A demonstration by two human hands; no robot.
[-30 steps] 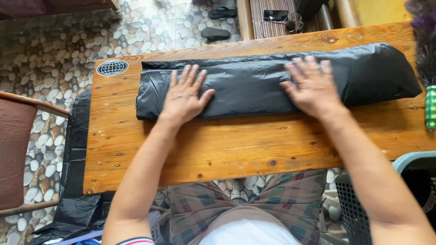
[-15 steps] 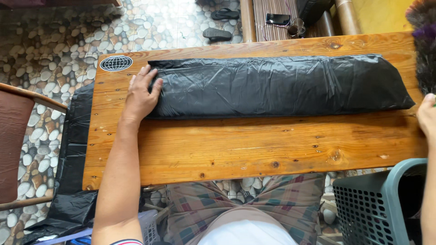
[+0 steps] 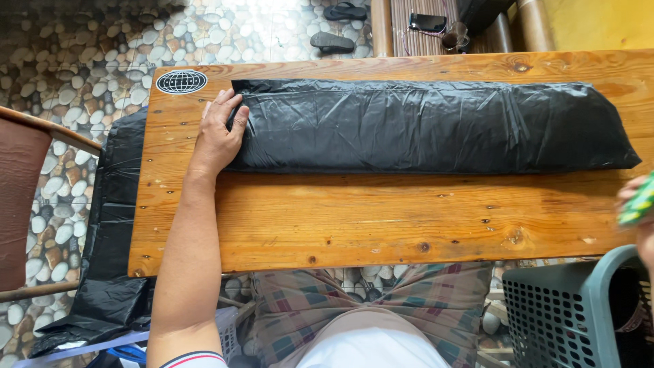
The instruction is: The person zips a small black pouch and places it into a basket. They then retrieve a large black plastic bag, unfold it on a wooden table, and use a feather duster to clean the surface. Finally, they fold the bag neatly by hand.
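1. A long black plastic bag roll [image 3: 429, 126] is laid lengthwise along the far half of the wooden bench [image 3: 381, 218], running from near the left end almost to the right edge.
2. The left hand [image 3: 218, 133] is spread flat, palm down, with the fingers resting on the left end of the roll and the heel of the hand on bare wood just beside it; nothing is gripped.
3. The right hand [image 3: 640, 204] is seen only in part at the right edge of the view, well apart from the roll's middle and just below its tapered right end. Something small and green [image 3: 639, 204] appears to be held there, but whether the fingers are closed round it cannot be told.
4. With only one end pressed down, the slick plastic could slacken or unroll toward the free right end, judging by the wrinkled surface.
5. The right end lies close to the bench edge; a sideways push from the left hand could slide it over.
6. More black plastic sheet [image 3: 112, 259] hangs off the left end of the bench to the pebble floor [image 3: 61, 75], and its weight could drag on anything joined to it.
7. A grey perforated basket [image 3: 565, 313] stands below the near right corner.
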